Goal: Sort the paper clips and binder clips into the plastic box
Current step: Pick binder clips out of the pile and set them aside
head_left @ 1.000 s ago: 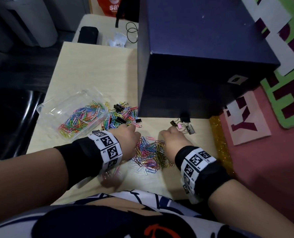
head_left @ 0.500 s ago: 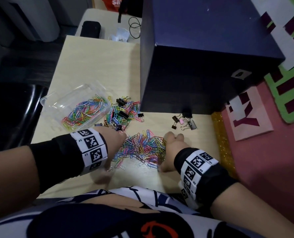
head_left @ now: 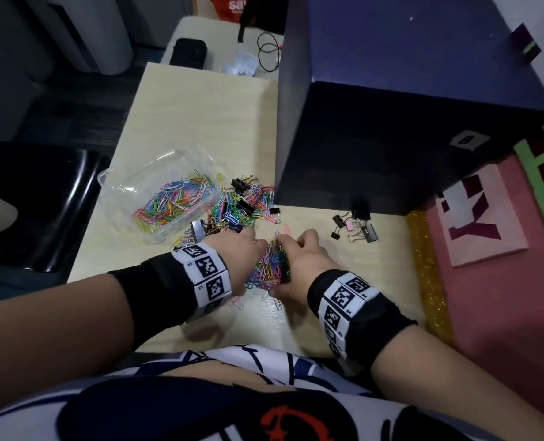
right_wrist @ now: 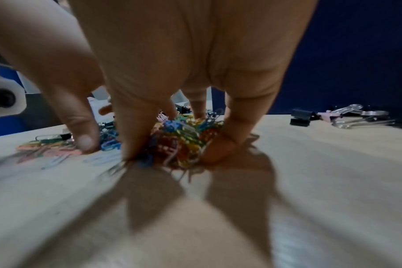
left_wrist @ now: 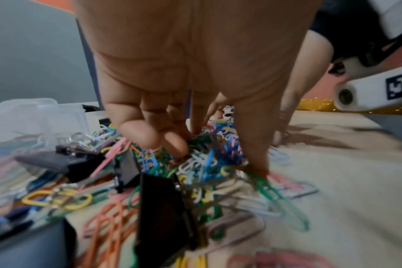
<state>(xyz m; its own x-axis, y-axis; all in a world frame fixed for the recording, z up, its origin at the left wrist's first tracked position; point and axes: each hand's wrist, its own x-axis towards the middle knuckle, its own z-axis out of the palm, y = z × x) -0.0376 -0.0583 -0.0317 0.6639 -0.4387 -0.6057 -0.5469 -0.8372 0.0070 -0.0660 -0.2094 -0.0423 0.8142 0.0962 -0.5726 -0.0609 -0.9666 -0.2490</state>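
desk [head_left: 200, 100] pale beige woodgrain; plastic box [head_left: 127, 186] clear, holding paper clips [head_left: 175, 202] in pink, blue, green, yellow, orange; same mixed colours in the loose pile [head_left: 272, 262] between the hands; binder clips [head_left: 356, 226] mostly black with silver wire arms, one pale pink; big box [head_left: 407, 106] dark navy; wristbands [head_left: 205, 275] black with white panels of black square-code markers; mat [head_left: 503, 297] pink, glittery gold edge strip [head_left: 426, 265]
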